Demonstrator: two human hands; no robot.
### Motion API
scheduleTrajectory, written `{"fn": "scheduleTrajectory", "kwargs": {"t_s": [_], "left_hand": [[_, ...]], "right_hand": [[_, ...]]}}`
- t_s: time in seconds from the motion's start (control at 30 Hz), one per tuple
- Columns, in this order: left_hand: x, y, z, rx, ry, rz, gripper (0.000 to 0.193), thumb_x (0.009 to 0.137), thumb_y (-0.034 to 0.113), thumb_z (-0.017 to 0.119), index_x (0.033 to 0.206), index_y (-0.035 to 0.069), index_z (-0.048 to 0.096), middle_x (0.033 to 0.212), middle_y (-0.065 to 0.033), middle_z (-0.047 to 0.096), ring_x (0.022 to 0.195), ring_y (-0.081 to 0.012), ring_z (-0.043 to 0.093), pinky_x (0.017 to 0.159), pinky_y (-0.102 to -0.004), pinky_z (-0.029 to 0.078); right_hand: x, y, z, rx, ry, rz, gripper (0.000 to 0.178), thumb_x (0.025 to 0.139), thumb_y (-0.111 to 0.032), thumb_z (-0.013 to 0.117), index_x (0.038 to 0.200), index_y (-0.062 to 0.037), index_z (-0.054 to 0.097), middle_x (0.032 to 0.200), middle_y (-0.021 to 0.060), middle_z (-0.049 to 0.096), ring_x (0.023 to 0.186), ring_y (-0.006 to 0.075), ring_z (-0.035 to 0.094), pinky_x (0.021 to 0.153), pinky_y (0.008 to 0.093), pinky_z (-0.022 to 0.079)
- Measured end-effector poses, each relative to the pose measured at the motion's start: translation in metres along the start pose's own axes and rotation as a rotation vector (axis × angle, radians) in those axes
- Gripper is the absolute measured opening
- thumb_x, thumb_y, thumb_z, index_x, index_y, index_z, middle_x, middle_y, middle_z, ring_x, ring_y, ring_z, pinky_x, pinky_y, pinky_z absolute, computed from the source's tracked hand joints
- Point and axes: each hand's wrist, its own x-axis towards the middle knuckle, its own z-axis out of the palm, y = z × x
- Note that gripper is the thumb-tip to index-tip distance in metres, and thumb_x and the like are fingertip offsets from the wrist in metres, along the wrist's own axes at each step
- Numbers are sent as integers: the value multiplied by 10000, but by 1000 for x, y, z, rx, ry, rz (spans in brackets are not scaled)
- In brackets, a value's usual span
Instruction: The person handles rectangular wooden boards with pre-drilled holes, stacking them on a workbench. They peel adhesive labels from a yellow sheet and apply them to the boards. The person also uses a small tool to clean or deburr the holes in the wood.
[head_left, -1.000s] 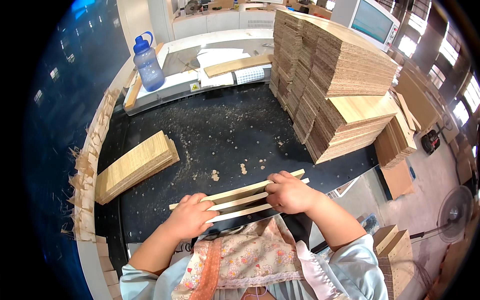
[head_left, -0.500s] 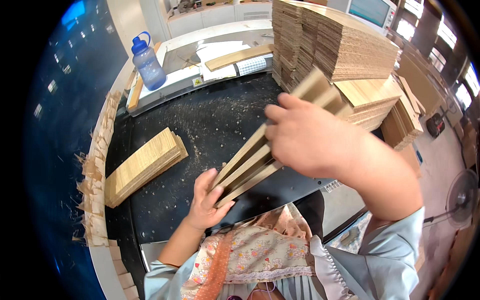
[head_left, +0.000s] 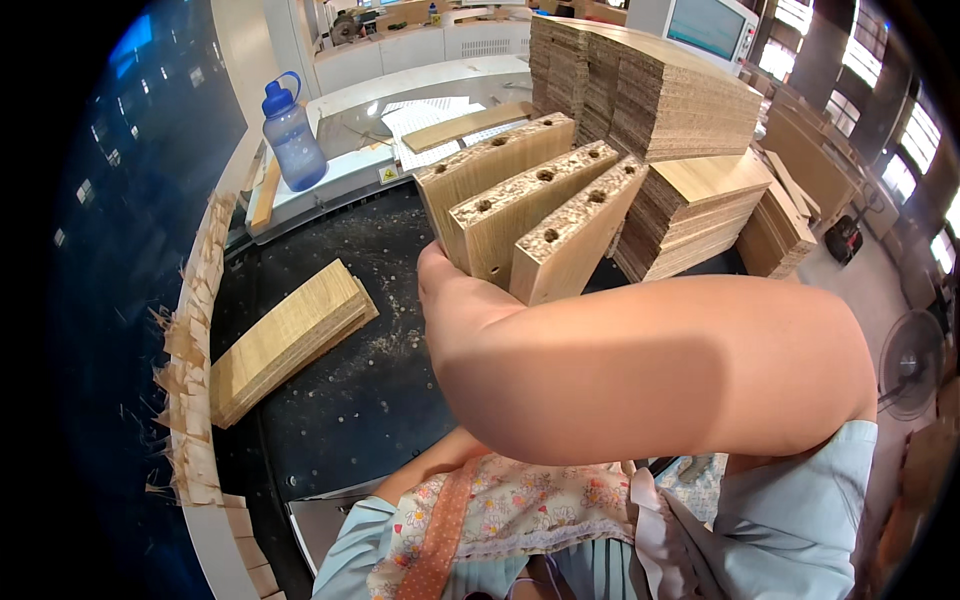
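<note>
My right hand [head_left: 462, 292] is closed around three narrow wood-grain boards [head_left: 535, 215], held up above the black work table [head_left: 370, 395]. The boards fan slightly apart, and their speckled chipboard ends face up toward me, with round drilled holes in each. Most of the right fingers are behind the boards. Only my left forearm [head_left: 432, 468] shows, low in the picture; the left hand itself is hidden behind my right forearm. To the left, a short stack of similar boards [head_left: 290, 335] lies on the table.
A tall stack of chipboard panels [head_left: 660, 95] stands at the back right, with a lower stack [head_left: 700, 210] before it. A blue water bottle [head_left: 293, 140] stands at the back left near papers [head_left: 425, 118] and a loose wood strip [head_left: 470, 126]. A frayed edge [head_left: 190, 350] borders the left.
The three boards have been tipped up so their drilled ends face me. My right forearm has swung across the middle and now covers my left hand, which showed earlier on the boards' near ends.
</note>
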Motion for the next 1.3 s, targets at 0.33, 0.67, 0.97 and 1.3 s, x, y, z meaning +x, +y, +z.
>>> {"fn": "scheduleTrajectory", "kwargs": {"t_s": [0.33, 0.67, 0.97, 1.3], "left_hand": [[13, 5, 6, -21, -3, -9, 767, 637, 128, 805, 1265, -4, 384, 1194, -166, 500, 1100, -293, 511, 925, -381, 428], [36, 166, -73, 1270, -140, 131, 575, 613, 303, 809, 1043, 34, 539, 997, -149, 605, 955, -343, 586, 817, -412, 472], [3, 135, -74, 1409, -268, -278, 482, 577, 277, 829, 921, 61, 569, 913, -142, 622, 899, -346, 599, 761, -411, 481], [1, 127, -77, 1397, -261, -157, 422, 569, 250, 821, 864, 65, 582, 844, -116, 622, 853, -336, 602, 725, -414, 476]], "right_hand": [[-1, 1, 14, 107, -63, -48, 370, 758, -436, 648, 1030, -191, 701, 1086, -25, 651, 1138, 200, 489, 958, 373, 295], [-32, -1, 197, 704, 826, 306, 125, 589, -220, 726, 687, -145, 710, 818, 8, 623, 942, 237, 514, 852, 373, 400], [72, -106, 280, 1173, 1013, 224, 229, 607, -208, 765, 808, -110, 714, 955, 58, 639, 1107, 296, 496, 944, 401, 382], [57, -97, 281, 1123, 796, 438, 543, 625, -219, 780, 1110, -111, 562, 1000, 56, 621, 1003, 273, 569, 873, 443, 401]]}}
